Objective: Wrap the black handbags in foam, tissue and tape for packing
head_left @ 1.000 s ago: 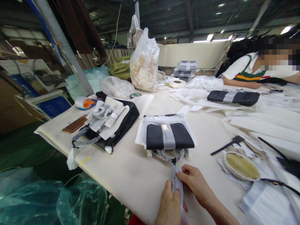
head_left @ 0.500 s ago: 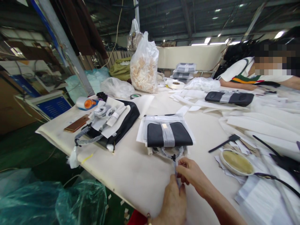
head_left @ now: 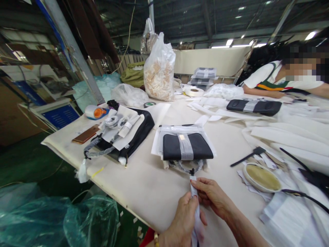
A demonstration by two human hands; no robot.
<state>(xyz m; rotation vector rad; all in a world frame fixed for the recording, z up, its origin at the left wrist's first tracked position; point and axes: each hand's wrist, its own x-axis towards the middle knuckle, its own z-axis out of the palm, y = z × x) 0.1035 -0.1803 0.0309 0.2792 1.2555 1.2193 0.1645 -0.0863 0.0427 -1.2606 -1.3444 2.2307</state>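
Note:
A black handbag (head_left: 197,146) lies on the table with white sheets under it and a pale wrapping strip across its middle. Its plastic-wrapped handle (head_left: 177,167) loops out towards me. From the black tie at the loop's near end runs a narrow white strip (head_left: 194,192). My left hand (head_left: 183,216) grips this strip lower down, thumb on top. Higher up, close to the tie, my right hand (head_left: 209,197) pinches the strip's edge between thumb and fingers. Whatever the strip covers cannot be seen.
To the left lies another black bag (head_left: 144,125) with paper and wrapped handles, beside a phone (head_left: 86,133). On the right are a round dish of yellowish paste (head_left: 262,177), a black brush (head_left: 248,156) and a third black bag (head_left: 253,107). A person (head_left: 275,77) leans over the table's far right.
The white strip now shows longer, stretching down past my left hand. My right hand has shifted slightly, its thumb now lying on the strip near the tie. The bags have stayed put.

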